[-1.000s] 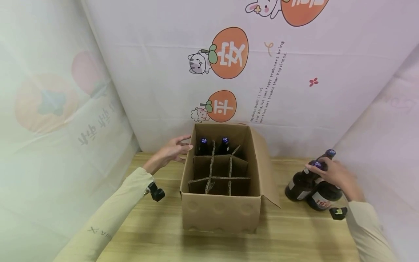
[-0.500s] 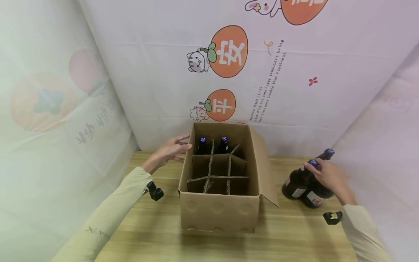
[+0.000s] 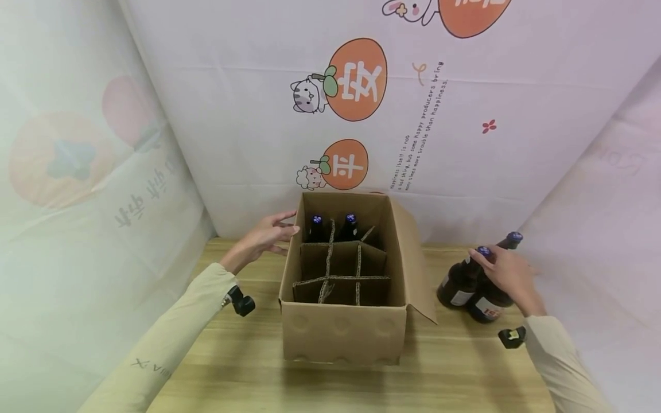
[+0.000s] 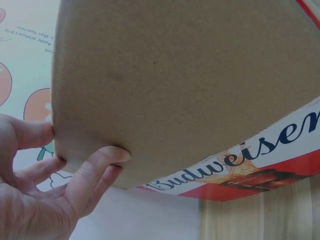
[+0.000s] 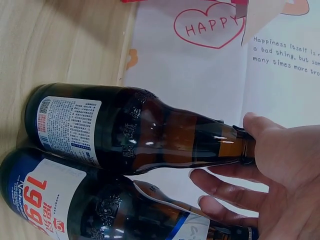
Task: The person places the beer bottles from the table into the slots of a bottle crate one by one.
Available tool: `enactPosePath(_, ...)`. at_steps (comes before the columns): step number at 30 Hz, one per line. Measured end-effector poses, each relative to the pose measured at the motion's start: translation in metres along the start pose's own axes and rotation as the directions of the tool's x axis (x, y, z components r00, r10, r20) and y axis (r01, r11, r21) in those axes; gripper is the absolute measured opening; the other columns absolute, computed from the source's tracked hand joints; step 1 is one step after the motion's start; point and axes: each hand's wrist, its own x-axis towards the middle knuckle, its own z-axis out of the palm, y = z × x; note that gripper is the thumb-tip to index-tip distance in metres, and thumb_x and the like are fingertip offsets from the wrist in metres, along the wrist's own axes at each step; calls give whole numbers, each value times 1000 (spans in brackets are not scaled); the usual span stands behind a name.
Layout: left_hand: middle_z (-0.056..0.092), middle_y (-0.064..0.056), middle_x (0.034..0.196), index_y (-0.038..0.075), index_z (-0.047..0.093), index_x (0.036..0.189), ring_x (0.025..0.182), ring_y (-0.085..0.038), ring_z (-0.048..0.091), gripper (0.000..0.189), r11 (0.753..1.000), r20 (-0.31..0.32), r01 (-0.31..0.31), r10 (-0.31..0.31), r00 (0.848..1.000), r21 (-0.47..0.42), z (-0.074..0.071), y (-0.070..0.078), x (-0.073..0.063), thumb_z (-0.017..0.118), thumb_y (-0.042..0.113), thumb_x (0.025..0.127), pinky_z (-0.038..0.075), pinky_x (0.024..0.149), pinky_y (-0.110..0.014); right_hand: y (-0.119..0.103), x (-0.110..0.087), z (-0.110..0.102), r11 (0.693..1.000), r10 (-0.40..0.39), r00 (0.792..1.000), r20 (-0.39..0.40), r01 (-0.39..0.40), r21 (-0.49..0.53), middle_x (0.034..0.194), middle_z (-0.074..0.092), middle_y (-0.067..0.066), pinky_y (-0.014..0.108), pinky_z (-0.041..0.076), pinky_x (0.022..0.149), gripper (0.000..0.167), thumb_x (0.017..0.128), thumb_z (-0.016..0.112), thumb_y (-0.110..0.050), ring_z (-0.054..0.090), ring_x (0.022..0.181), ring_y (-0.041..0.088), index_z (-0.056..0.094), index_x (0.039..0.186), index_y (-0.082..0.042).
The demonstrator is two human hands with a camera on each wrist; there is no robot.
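Note:
In the head view, a brown cardboard box (image 3: 343, 332) with cardboard dividers stands on the table. Two dark bottles (image 3: 317, 229) with blue caps sit in its far compartments. My left hand (image 3: 263, 234) rests against the box's left side near its far corner, fingers fairly straight and spread. To the right of the box, my right hand (image 3: 513, 276) grips the neck of a brown glass beer bottle (image 5: 125, 132), thumb on one side and fingers on the other. A second beer bottle (image 5: 50, 202), with a white label, stands beside it; its neck passes close to my fingers.
The box's right flap (image 3: 415, 269) hangs outward, between the box and the bottles. White printed cloth (image 3: 248, 126) rises behind and at both sides of the wooden table (image 3: 242, 355). A red and white Budweiser print (image 4: 240, 175) shows low on the box.
My right hand and the two bottles beside it have shifted slightly left, closer to the box. The view has drifted a little. My left hand stays against the box.

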Motion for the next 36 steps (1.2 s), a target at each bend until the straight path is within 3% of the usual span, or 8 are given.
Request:
enactPosePath(11,40,-24,163,17,24,168,145,-49,43,70,1000,-1,0,0,1000,-2,-1,-1,0,59,18,107,58,105,-54,-12,3,7,999,38,997,-69,-38,9,62,54,15,103,23,84,69,107,43,-63,61,88,69,50,72,-3)
enactPosePath(18,40,-24,163,17,24,168,145,-49,44,70,1000,4,-6,6,1000,-8,-1,-3,2,59,19,107,59,104,-53,-11,5,8,997,77,995,-61,-75,20,63,55,17,102,20,88,69,107,41,-64,52,104,79,44,69,-6)
enactPosePath(23,38,-25,164,17,23,168,145,-50,43,70,1000,4,-5,5,1000,-13,-2,-2,3,58,18,107,60,103,-54,-10,3,8,998,58,996,-71,-55,41,61,50,11,103,19,84,65,107,47,-60,57,92,73,43,70,-7)
enactPosePath(25,39,-25,164,17,24,168,144,-50,44,70,1000,3,-6,6,1000,-12,-2,-3,3,58,18,107,60,102,-53,-9,2,9,999,27,994,-106,-22,47,60,47,9,92,40,85,62,106,51,-57,60,76,59,44,70,-7)
enactPosePath(27,39,-25,163,16,23,168,144,-50,44,70,1000,3,-7,7,1000,-10,-2,-3,4,58,18,107,61,101,-52,-6,-1,11,997,-8,988,-154,19,70,64,52,12,66,52,76,59,105,59,-50,57,71,44,53,74,-1)
enactPosePath(29,39,-25,163,15,23,168,144,-50,44,70,1000,6,-8,8,1000,-7,-2,-3,4,58,18,107,62,101,-51,-2,-5,12,992,-35,979,-202,59,111,76,60,22,52,49,69,49,103,68,-40,57,76,40,62,87,7)
enactPosePath(33,39,-25,163,15,23,168,144,-50,44,70,1000,6,-9,9,1000,-7,-2,-4,4,59,19,107,62,100,-51,12,-14,10,963,-15,976,-218,73,259,118,56,47,67,50,88,52,96,74,-15,54,107,60,52,127,21)
enactPosePath(36,40,-23,164,17,25,168,144,-49,45,70,1000,0,-1,1,1000,-12,-3,-3,3,60,19,107,61,101,-52,24,-22,9,935,82,980,-184,-12,353,128,47,52,64,50,93,57,96,67,-5,50,114,62,39,137,23)
